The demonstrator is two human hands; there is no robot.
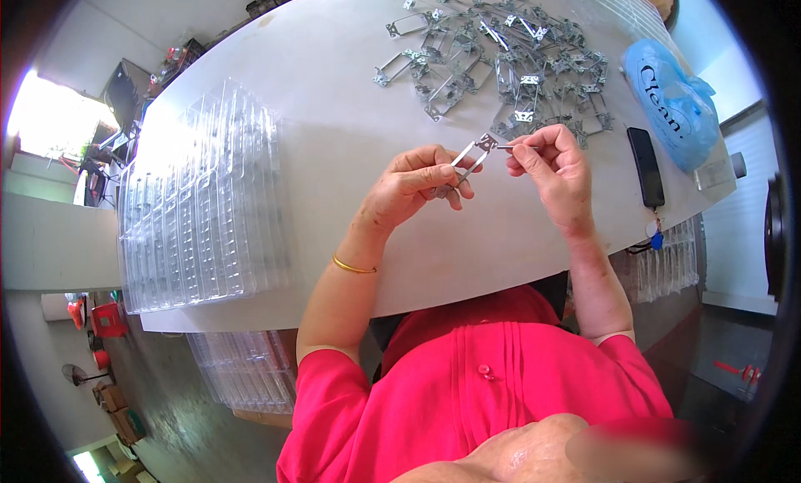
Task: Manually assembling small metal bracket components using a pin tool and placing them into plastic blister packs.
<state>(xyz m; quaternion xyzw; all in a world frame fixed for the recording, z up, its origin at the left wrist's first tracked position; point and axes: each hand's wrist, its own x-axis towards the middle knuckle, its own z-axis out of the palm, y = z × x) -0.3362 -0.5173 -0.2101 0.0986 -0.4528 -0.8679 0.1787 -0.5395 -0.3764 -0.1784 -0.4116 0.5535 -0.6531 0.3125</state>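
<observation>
The left hand (421, 178) is pinched, thumb against fingers, around the lower end of a metal bracket (465, 153), a silvery narrow frame with two slim parallel bars and a pierced end plate, tilted toward one o'clock above the white table (334, 108). At three o'clock of that plate, the right hand (555, 170) nips a thin metal pin (517, 147) between thumb and fingertips; whether it touches I can't tell. Similar brackets (527, 81) lie tangled at twelve to one o'clock, clear plastic trays (200, 199) at nine, a black phone (645, 168) at three.
</observation>
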